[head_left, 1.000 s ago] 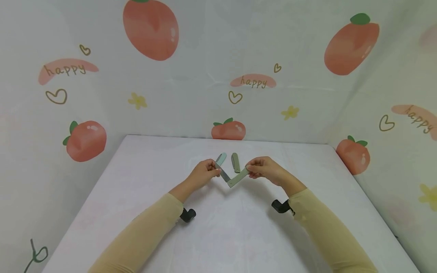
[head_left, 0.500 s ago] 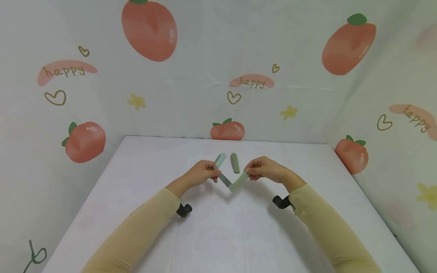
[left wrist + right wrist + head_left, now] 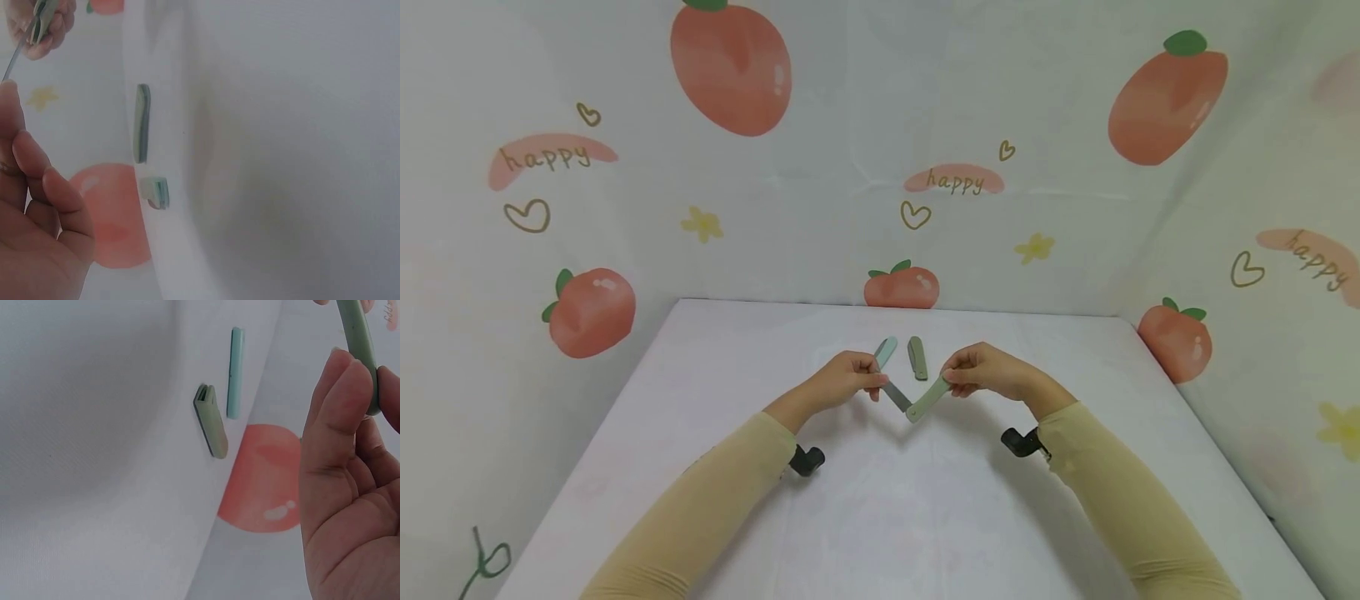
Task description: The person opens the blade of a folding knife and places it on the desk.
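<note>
Pale-green folding knife point(image 3: 927, 402) is held half unfolded between the two hands, in a V whose pivot point(image 3: 912, 414) is pointed toward six o'clock, nearest the person. From the pivot, the blade point(image 3: 897, 397) is run toward half past ten, its end pinched and hidden by the left hand point(image 3: 838, 379); the handle point(image 3: 928, 398) is run toward half past one, its far end pinched by the right hand point(image 3: 988, 371). The knife is thus found at about four o'clock from the left hand and eight from the right, and neither hand can be called clearly nearer to the pivot. By the shadow point(image 3: 901, 433) beneath, it appears to be held above the white table point(image 3: 880, 517). Beyond the V, toward twelve, an olive-green folded knife point(image 3: 917, 358) is laid almost along the twelve-to-six line. At eleven, a light-blue folded knife point(image 3: 887, 348) is angled toward one o'clock, partly covered in the head view by the left fingers. The space between the two hands is not seen to be blocked. Farther out, the table is backed by a fruit-printed backdrop point(image 3: 820, 250).
</note>
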The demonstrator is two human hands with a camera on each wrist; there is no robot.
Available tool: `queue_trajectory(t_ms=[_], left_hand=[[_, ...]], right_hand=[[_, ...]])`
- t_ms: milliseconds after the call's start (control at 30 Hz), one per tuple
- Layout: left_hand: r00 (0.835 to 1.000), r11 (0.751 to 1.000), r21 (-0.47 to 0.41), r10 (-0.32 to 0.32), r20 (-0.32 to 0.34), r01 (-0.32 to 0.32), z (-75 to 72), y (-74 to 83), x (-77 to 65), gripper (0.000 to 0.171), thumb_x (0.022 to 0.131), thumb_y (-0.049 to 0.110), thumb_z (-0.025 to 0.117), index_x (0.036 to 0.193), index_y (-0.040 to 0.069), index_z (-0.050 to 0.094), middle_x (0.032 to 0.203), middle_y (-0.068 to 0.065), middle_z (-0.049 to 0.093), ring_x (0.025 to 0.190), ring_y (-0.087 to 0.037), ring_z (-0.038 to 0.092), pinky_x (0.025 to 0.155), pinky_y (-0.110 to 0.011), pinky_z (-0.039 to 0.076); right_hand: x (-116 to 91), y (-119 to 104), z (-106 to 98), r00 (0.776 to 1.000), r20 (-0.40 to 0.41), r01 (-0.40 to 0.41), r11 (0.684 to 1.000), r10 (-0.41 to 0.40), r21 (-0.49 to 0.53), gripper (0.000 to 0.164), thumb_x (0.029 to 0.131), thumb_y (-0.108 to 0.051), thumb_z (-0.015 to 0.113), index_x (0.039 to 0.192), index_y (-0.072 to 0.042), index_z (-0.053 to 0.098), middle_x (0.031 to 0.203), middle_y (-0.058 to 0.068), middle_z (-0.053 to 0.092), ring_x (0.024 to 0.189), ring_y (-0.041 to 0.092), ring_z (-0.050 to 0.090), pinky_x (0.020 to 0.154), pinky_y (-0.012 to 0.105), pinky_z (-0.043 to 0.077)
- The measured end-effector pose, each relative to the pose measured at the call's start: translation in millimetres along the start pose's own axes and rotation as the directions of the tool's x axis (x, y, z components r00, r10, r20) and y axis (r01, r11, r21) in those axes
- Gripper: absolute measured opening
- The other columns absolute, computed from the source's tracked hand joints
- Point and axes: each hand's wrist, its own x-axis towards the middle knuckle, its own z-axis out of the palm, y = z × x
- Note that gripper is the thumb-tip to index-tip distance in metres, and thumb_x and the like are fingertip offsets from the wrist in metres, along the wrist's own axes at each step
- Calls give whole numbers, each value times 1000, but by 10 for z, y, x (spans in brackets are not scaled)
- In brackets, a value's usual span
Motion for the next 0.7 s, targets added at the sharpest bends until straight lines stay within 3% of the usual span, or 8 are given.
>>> queue_trajectory(t_ms=[267, 467, 600, 700], left_hand=[[1000, 1000, -14, -7, -27, 6, -10, 7, -19, 26, 98, 17, 66, 77, 4, 55, 71, -2, 68, 83, -20, 61, 91, -54, 43], [998, 999, -39, -13, -65, 10, -12, -18, -3, 23, 98, 15, 65, 79, 5, 56, 72, -1, 68, 87, -19, 60, 88, -49, 40], [991, 996, -86, -8, -130, -3, -1, -30, 9, 20, 98, 14, 64, 83, 2, 59, 72, -1, 69, 87, -19, 59, 92, -51, 41], [980, 993, -116, -8, -199, -15, 15, -27, 19, 20, 99, 14, 64, 84, 1, 61, 73, 0, 69, 87, -18, 57, 92, -45, 42]], right_hand=[[-21, 6, -2, 999, -33, 12, 1000, -12, 0, 22, 100, -9, 62, 110, 11, 65, 89, 11, 70, 79, 17, 66, 77, 31, 56], [-26, 48, -32, 994, -102, 24, 1000, -26, -17, 24, 100, -12, 63, 110, 10, 66, 89, 15, 69, 78, 16, 62, 74, 29, 53], [-27, 70, -45, 985, -171, 40, 999, -38, 9, 25, 100, -12, 62, 110, 11, 65, 90, 16, 69, 78, 16, 61, 73, 27, 52], [-15, 85, -45, 974, -223, 59, 997, -46, 50, 26, 101, -12, 61, 111, 12, 63, 88, 11, 69, 77, 14, 60, 72, 25, 51]])
